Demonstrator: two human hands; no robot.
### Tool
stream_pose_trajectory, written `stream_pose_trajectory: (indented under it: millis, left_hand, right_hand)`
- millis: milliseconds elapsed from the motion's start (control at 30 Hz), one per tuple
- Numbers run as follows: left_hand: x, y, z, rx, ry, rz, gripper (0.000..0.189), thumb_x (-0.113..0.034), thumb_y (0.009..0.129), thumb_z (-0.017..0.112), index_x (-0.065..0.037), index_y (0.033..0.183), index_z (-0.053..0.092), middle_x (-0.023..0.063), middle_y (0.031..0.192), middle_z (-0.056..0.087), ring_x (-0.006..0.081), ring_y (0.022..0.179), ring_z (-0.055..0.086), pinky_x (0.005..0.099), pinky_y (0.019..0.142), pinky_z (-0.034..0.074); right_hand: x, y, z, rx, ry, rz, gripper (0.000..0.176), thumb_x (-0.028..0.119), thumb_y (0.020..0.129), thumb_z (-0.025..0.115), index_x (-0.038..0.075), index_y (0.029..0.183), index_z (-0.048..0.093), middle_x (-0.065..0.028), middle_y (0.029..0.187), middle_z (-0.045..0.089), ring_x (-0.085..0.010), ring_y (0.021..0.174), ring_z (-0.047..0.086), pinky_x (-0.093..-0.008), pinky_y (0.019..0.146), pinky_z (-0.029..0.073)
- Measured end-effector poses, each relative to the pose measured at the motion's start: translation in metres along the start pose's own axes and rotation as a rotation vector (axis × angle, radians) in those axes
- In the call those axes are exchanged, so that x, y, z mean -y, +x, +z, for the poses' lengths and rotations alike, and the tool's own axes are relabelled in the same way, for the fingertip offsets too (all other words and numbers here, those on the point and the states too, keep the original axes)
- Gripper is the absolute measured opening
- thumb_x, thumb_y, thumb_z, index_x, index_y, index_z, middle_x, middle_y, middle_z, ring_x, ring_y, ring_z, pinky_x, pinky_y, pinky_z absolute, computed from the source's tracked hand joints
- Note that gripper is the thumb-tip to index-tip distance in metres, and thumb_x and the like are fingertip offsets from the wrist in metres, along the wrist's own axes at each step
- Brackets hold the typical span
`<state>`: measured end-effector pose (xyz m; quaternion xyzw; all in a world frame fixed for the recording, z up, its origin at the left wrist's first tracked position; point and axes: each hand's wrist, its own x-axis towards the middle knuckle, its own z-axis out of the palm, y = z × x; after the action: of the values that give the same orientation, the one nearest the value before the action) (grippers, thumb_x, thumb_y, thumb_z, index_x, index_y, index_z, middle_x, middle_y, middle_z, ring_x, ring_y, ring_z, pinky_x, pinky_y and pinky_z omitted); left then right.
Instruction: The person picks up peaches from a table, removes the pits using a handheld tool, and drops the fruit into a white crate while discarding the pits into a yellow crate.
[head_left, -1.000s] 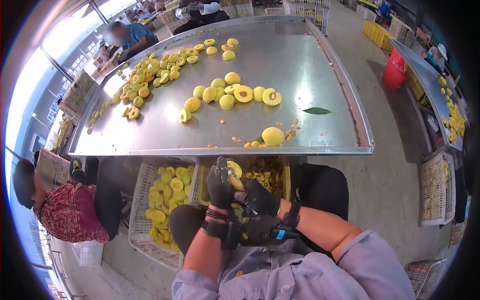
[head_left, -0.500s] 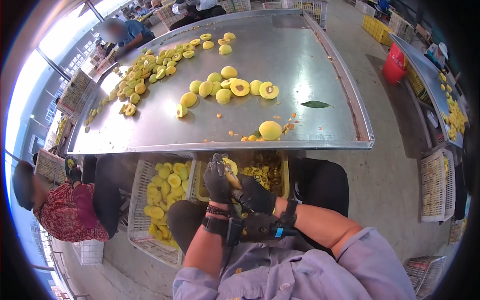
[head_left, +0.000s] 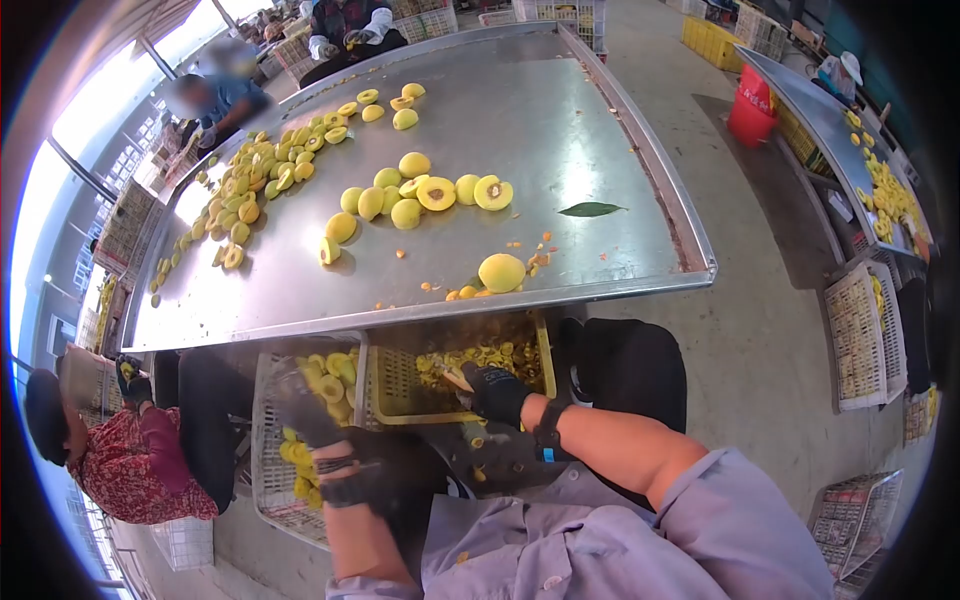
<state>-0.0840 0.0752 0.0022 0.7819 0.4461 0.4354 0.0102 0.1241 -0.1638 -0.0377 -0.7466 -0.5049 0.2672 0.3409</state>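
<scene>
The left hand [head_left: 308,408] blurs, grip unclear, over a basket [head_left: 264,440]; right hand [head_left: 497,393] clutches a tool [head_left: 457,379]; far-right bucket [head_left: 748,124] bears unreadable writing [head_left: 756,94].

- The camera sits up on this person's head, here beside us.
- It looks forward and down, over the shirt [head_left: 600,540], the left hand [head_left: 310,405] and the right hand [head_left: 495,392], all quite near.
- It leans a bit, so the big metal table [head_left: 520,110] looks slanted.
- It sees very wide and bendy, right out to the far workers [head_left: 350,32].
</scene>
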Motion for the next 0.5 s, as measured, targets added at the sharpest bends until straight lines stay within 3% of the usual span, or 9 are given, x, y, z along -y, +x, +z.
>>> stream_pose_trajectory:
  millis: [33, 100, 200, 267, 300, 333, 400, 433, 500]
  left_hand:
    - [0.025, 0.003, 0.000, -0.173, 0.282, 0.147, 0.026, -0.016, 0.092, 0.047, 0.005, 0.104, 0.057, 0.0101, 0.091, 0.060, 0.0181, 0.072, 0.055, 0.0321, 0.058, 0.047]
    - [-0.026, 0.026, -0.030, -0.194, -0.054, 0.037, 0.029, -0.014, 0.092, 0.046, 0.004, 0.114, 0.050, 0.0111, 0.096, 0.060, 0.0172, 0.078, 0.056, 0.0285, 0.060, 0.047]
    - [-0.079, 0.026, -0.008, 0.233, -0.936, -0.126, 0.045, -0.012, 0.093, 0.044, 0.001, 0.134, 0.033, 0.0111, 0.105, 0.058, 0.0153, 0.086, 0.057, 0.0226, 0.069, 0.049]
    - [-0.165, 0.015, 0.004, 0.490, -1.342, -0.407, 0.036, -0.013, 0.091, 0.050, -0.005, 0.125, 0.046, 0.0106, 0.111, 0.055, 0.0200, 0.097, 0.056, 0.0282, 0.078, 0.049]
    - [-0.178, 0.014, 0.023, 0.483, -0.600, 0.246, 0.037, -0.019, 0.087, 0.058, -0.006, 0.120, 0.050, 0.0140, 0.109, 0.055, 0.0266, 0.099, 0.056, 0.0354, 0.080, 0.048]
    - [-0.222, 0.018, 0.019, 0.656, -0.533, -0.002, 0.038, -0.022, 0.082, 0.064, -0.006, 0.115, 0.053, 0.0171, 0.109, 0.055, 0.0323, 0.099, 0.055, 0.0413, 0.082, 0.045]
    - [-0.234, 0.007, 0.069, 0.717, -0.527, 0.287, 0.044, -0.025, 0.080, 0.067, -0.009, 0.119, 0.052, 0.0162, 0.099, 0.059, 0.0273, 0.087, 0.060, 0.0352, 0.077, 0.048]
    - [-0.255, 0.011, 0.074, 0.767, -0.346, 0.371, 0.050, -0.033, 0.078, 0.068, -0.009, 0.119, 0.052, 0.0190, 0.102, 0.059, 0.0332, 0.090, 0.060, 0.0387, 0.080, 0.047]
    - [-0.274, 0.011, 0.095, 0.968, -0.179, 0.292, 0.058, -0.045, 0.075, 0.065, -0.010, 0.120, 0.052, 0.0220, 0.106, 0.057, 0.0400, 0.097, 0.056, 0.0428, 0.086, 0.045]
  right_hand:
    - [-0.009, -0.002, 0.006, 0.114, -0.080, -0.018, 0.036, 0.029, 0.082, 0.057, 0.005, 0.109, 0.054, -0.0214, 0.091, 0.062, -0.0389, 0.086, 0.059, -0.0460, 0.072, 0.045]
    - [-0.026, -0.005, 0.008, 0.324, -0.243, -0.061, 0.034, 0.027, 0.083, 0.057, 0.008, 0.110, 0.056, -0.0203, 0.091, 0.062, -0.0379, 0.085, 0.060, -0.0456, 0.072, 0.046]
    - [-0.024, -0.011, 0.021, 0.354, -0.184, 0.024, 0.029, 0.019, 0.078, 0.057, 0.008, 0.104, 0.061, -0.0185, 0.093, 0.063, -0.0364, 0.084, 0.061, -0.0442, 0.073, 0.048]
    - [0.004, -0.016, 0.001, 0.266, -0.158, -0.068, 0.032, 0.018, 0.071, 0.061, 0.004, 0.100, 0.062, -0.0198, 0.091, 0.063, -0.0369, 0.084, 0.061, -0.0435, 0.075, 0.047]
    - [0.005, -0.018, 0.001, 0.188, -0.107, -0.136, 0.032, 0.017, 0.069, 0.062, 0.003, 0.099, 0.062, -0.0201, 0.091, 0.063, -0.0368, 0.084, 0.061, -0.0434, 0.075, 0.047]
    - [0.003, -0.016, 0.005, 0.180, -0.108, -0.109, 0.033, 0.016, 0.069, 0.062, 0.003, 0.100, 0.061, -0.0198, 0.092, 0.063, -0.0363, 0.085, 0.061, -0.0430, 0.074, 0.048]
    - [-0.009, -0.006, 0.010, 0.260, -0.097, -0.143, 0.029, 0.023, 0.083, 0.053, 0.011, 0.108, 0.060, -0.0184, 0.099, 0.062, -0.0360, 0.093, 0.059, -0.0441, 0.080, 0.046]
    - [0.007, -0.007, -0.007, 0.205, -0.001, -0.186, 0.030, 0.024, 0.083, 0.053, 0.010, 0.109, 0.060, -0.0188, 0.100, 0.062, -0.0363, 0.092, 0.059, -0.0438, 0.080, 0.046]
    - [0.051, -0.024, -0.051, 0.100, 0.197, -0.261, 0.032, 0.025, 0.083, 0.053, 0.008, 0.111, 0.058, -0.0196, 0.100, 0.062, -0.0370, 0.091, 0.059, -0.0432, 0.080, 0.046]
